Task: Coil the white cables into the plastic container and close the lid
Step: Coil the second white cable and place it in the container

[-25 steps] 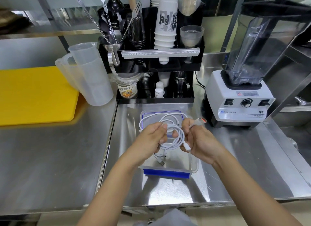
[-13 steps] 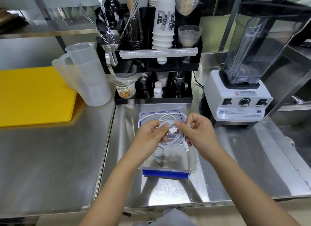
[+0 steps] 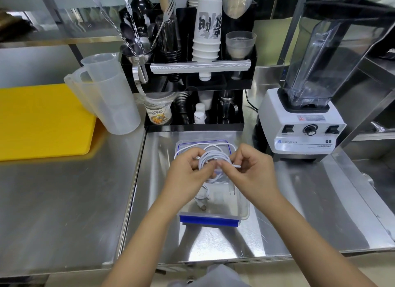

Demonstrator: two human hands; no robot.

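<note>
Now tucked inward, right hand (image 3: pixel 250 169) pinching the loose plug end against the white cables (image 3: pixel 210 158); left hand (image 3: pixel 188 169) gripping the coil, held above the plastic container (image 3: pixel 243 209) for a straight drop. Clear rigid box, blue clip near; lid (image 3: pixel 181 144) flat behind. Smooth, springy cord, glossy steel counter (image 3: pixel 64 212).

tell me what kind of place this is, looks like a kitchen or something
Most likely a drink shop or cafe prep counter, not a home kitchen. The stainless steel counter, a commercial blender and a black rack holding stacked paper cups and bar spoons all suggest it.
</note>
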